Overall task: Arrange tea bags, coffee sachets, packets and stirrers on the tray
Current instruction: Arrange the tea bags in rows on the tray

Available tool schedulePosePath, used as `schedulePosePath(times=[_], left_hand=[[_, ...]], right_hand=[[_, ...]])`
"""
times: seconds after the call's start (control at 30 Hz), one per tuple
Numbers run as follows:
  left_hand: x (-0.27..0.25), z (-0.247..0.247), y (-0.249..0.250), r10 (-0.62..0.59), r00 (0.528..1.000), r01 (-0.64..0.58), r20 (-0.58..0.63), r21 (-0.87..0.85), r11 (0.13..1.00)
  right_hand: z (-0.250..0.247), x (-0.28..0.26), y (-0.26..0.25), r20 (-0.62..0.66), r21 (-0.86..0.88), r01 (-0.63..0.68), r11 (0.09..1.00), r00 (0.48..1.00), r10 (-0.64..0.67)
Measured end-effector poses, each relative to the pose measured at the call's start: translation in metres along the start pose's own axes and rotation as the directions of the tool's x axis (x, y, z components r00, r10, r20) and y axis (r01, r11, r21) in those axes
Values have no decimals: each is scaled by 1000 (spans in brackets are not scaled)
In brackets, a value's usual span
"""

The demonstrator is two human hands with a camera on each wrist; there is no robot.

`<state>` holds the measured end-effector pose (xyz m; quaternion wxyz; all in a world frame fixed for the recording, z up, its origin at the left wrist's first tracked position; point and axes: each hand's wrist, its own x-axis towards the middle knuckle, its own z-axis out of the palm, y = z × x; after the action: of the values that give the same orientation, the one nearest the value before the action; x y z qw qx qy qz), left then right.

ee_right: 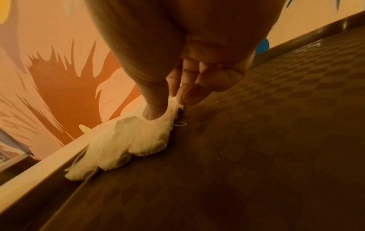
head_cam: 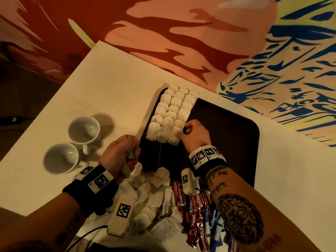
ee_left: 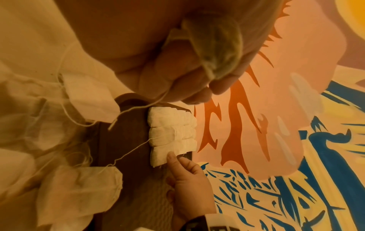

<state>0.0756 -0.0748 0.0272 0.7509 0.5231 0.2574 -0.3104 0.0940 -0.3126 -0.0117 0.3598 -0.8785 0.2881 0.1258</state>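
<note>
A dark brown tray (head_cam: 227, 128) lies on the white table, with three neat columns of tea bags (head_cam: 172, 110) along its left side. My right hand (head_cam: 183, 132) is at the near end of the right column; its thumb presses on the last tea bag (ee_right: 134, 134) and its curled fingers pinch that bag's edge. My left hand (head_cam: 131, 151) hovers beside the tray's left rim and grips a crumpled tea bag (ee_left: 215, 46), whose string hangs down. Loose tea bags (head_cam: 151, 197), red coffee sachets (head_cam: 192, 211) and blue packets (head_cam: 216, 228) are heaped at the table's near edge, under my forearms.
Two white cups (head_cam: 84, 130) (head_cam: 61, 158) stand left of the tray. The tray's right part (ee_right: 256, 140) is bare. A painted wall runs behind the table's far edge. A black cable (head_cam: 87, 235) trails off the near edge.
</note>
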Motion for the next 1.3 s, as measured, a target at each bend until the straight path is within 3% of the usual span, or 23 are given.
schedulePosePath(times=[0.1,0.23,0.43,0.57,0.83,0.97,1.17,1.3], left_hand=[[-2,0,-1,-2,1000,2,-4,-1,1000],[-4,-1,-5,-19,1000,18,7,22,1000],[-15,-2,-10,-16,1000,16,9,43,999],[-22,-7,-13,0,1000,0,4,45,999],[-31,-12,-14,12,1000,-12,12,38,999],[-31,-14,-13,27,1000,-28,10,45,999],[-22,-8,-13,20,997,-14,-78,81,997],[-16,6,-8,73,985,-50,-158,145,988]], right_hand=[[-1,-22,-2,-41,22,-33,999,999,33],[22,-55,-8,253,-176,-29,984,965,74],[59,-65,-15,298,-363,39,931,951,76],[51,-60,-23,298,-296,48,954,953,45],[8,-39,-30,23,95,24,995,999,-26],[8,-31,-29,-55,227,-17,974,998,30],[10,-67,-28,-26,131,-50,990,998,54],[20,-111,-39,142,237,143,961,973,-179]])
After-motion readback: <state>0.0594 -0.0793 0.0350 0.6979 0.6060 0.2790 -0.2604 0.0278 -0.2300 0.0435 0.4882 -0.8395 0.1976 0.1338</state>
